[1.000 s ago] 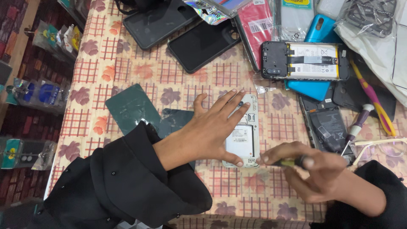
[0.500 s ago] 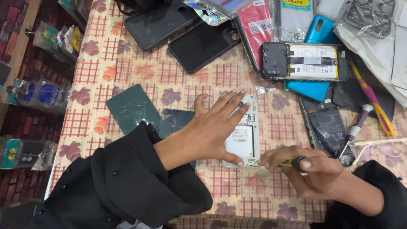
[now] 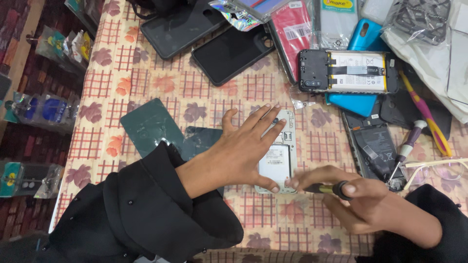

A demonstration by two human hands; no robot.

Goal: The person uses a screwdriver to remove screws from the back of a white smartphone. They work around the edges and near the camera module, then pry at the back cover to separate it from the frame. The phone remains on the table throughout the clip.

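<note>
Just right of the frame's centre we see an opened phone [image 3: 278, 156], back cover off, lying flat on the patterned tablecloth [image 3: 161, 83]. Our left hand [image 3: 243, 151] lies spread over it, palm down, fingers fanned toward the upper right and the thumb tip touching its lower edge, pinning it to the cloth. Our right hand [image 3: 341, 192], at the lower right, is closed around a small screwdriver [image 3: 331, 187] with a dark and yellow handle; the fingertips pinch near its front end, which points left at the phone's lower right corner. The tip itself is hidden behind the fingers, so we cannot tell whether it touches.

We judge the phone to be light, stiff and thin, and likely to slide on the cloth unless pressed down. Its bared inner side looks fragile, with a pale battery in the middle and small parts near the top. The safe hold, in our view, is on the frame edges or with a flat palm, not on the exposed parts.

A dark green back cover [image 3: 151, 126] lies to the left, partly under our sleeve. Another opened phone [image 3: 348, 72] sits at the upper right above a loose dark phone body [image 3: 373, 148], and a second screwdriver [image 3: 407, 146] rests just beside that.
</note>
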